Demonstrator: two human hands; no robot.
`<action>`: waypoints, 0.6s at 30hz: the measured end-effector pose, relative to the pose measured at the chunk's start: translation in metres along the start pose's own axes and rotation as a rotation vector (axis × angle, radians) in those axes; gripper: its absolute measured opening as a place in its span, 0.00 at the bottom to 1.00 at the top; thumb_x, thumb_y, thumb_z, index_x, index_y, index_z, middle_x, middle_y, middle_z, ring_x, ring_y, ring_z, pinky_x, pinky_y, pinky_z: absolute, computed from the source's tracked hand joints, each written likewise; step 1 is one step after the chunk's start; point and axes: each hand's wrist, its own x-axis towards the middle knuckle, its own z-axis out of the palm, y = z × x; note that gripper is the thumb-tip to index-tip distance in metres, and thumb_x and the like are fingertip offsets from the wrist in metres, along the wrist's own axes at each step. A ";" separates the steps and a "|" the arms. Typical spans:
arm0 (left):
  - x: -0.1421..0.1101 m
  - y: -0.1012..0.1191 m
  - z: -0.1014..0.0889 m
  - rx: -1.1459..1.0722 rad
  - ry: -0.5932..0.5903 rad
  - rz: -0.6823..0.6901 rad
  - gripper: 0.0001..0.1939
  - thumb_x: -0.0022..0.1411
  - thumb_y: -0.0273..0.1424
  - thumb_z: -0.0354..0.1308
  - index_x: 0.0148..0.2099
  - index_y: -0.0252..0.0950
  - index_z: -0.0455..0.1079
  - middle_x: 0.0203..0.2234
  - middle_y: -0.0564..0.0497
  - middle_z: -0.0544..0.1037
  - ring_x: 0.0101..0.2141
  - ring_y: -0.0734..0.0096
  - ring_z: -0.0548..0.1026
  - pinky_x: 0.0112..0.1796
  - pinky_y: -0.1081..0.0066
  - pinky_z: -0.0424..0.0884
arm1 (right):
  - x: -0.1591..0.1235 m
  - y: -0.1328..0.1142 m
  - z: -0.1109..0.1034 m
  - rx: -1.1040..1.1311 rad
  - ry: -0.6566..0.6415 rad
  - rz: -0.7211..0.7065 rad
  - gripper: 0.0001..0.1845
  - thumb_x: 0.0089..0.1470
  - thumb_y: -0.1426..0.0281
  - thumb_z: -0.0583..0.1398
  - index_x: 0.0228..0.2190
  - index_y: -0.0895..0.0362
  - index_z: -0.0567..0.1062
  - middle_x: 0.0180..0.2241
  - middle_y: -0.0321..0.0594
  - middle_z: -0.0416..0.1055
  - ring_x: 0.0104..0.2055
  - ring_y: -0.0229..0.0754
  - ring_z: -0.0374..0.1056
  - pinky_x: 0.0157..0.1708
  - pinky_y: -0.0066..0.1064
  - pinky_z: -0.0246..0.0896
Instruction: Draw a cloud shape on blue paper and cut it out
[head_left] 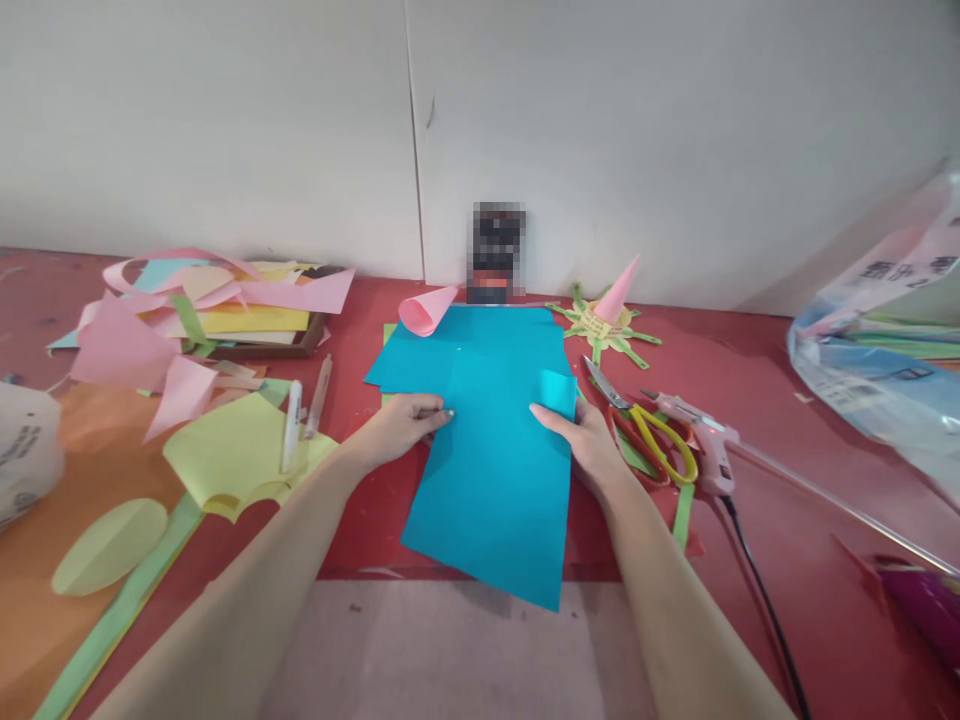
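Both hands hold a blue sheet of paper (pixel 495 480) over the near edge of the table. My left hand (pixel 405 420) pinches its left edge between thumb and fingers. At the right edge, my right hand (pixel 592 445) grips it, thumb on top, beside a lighter, folded-over flap (pixel 556 392). More blue paper (pixel 412 365) lies flat behind the sheet; where one ends and the other begins is hard to make out. A rolled pink paper cone (pixel 426 313) rests on its far left part. Scissors (pixel 660 440) with yellow and orange handles lie right of my right hand.
A pink glue gun (pixel 705 440) with a black cord and a clear glue stick lies at right. Behind it stands a pink cone on a green paper base (pixel 604 320). Paper scraps (pixel 225 300), yellow cut paper (pixel 232 450) and a white pen (pixel 292 425) lie left. A plastic bag (pixel 862 360) sits far right.
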 end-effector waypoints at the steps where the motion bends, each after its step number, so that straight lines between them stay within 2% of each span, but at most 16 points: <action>1: 0.000 0.000 0.000 0.007 0.000 0.003 0.20 0.56 0.43 0.51 0.21 0.37 0.50 0.18 0.58 0.53 0.21 0.76 0.57 0.25 0.74 0.58 | 0.000 0.001 0.000 0.000 -0.001 -0.001 0.23 0.35 0.61 0.68 0.36 0.58 0.76 0.35 0.43 0.76 0.36 0.51 0.72 0.35 0.38 0.67; 7: 0.001 -0.001 -0.002 -0.002 -0.003 0.003 0.19 0.58 0.43 0.50 0.23 0.37 0.52 0.19 0.58 0.54 0.22 0.76 0.58 0.26 0.74 0.56 | 0.001 0.003 0.000 0.012 0.018 -0.027 0.22 0.37 0.61 0.68 0.37 0.56 0.76 0.34 0.41 0.77 0.36 0.50 0.72 0.36 0.38 0.66; 12: 0.001 -0.004 -0.002 0.006 0.030 0.009 0.18 0.58 0.43 0.50 0.23 0.37 0.53 0.19 0.58 0.53 0.22 0.76 0.57 0.25 0.74 0.55 | 0.002 0.004 0.000 -0.145 0.052 -0.069 0.21 0.41 0.58 0.65 0.37 0.56 0.77 0.35 0.41 0.76 0.37 0.51 0.71 0.35 0.38 0.65; 18: 0.002 -0.003 -0.002 0.043 0.045 0.008 0.19 0.58 0.43 0.50 0.23 0.37 0.51 0.19 0.58 0.52 0.22 0.77 0.56 0.25 0.74 0.54 | 0.003 0.008 0.000 -0.227 0.069 -0.126 0.22 0.41 0.56 0.64 0.37 0.56 0.77 0.28 0.40 0.76 0.33 0.49 0.71 0.32 0.37 0.64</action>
